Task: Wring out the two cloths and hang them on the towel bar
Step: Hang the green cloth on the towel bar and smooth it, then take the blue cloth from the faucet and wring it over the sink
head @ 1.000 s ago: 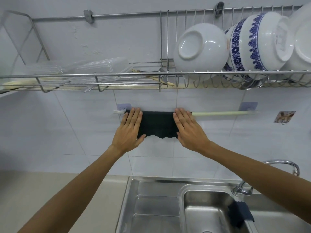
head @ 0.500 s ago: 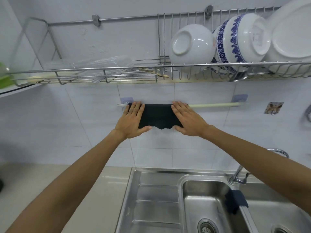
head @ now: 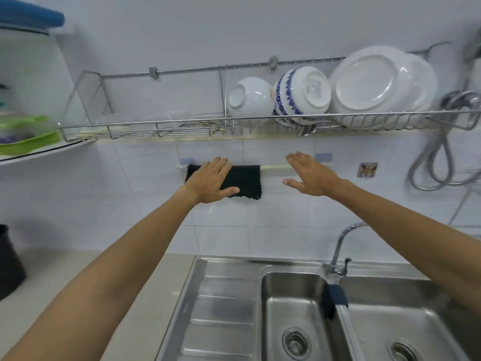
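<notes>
A dark cloth (head: 246,179) hangs folded over the left part of the pale towel bar (head: 274,167) on the tiled wall. My left hand (head: 212,179) lies flat on the cloth's left half, fingers together. To the right of the cloth, my right hand (head: 309,174) is off it with fingers spread, in front of the bare bar and holding nothing. A second dark blue cloth (head: 334,298) is draped over the divider between the two sink basins, below the tap.
A wire dish rack (head: 234,121) with bowls and plates runs just above the bar. The tap (head: 341,246) rises behind the double steel sink (head: 221,303). A metal hose (head: 437,162) hangs at right. Shelf with green containers (head: 26,142) at left.
My right hand has lifted off the cloth and moved right along the bar, fingers spreading. The left hand stays on the cloth. The view has pulled back and tilted down.
</notes>
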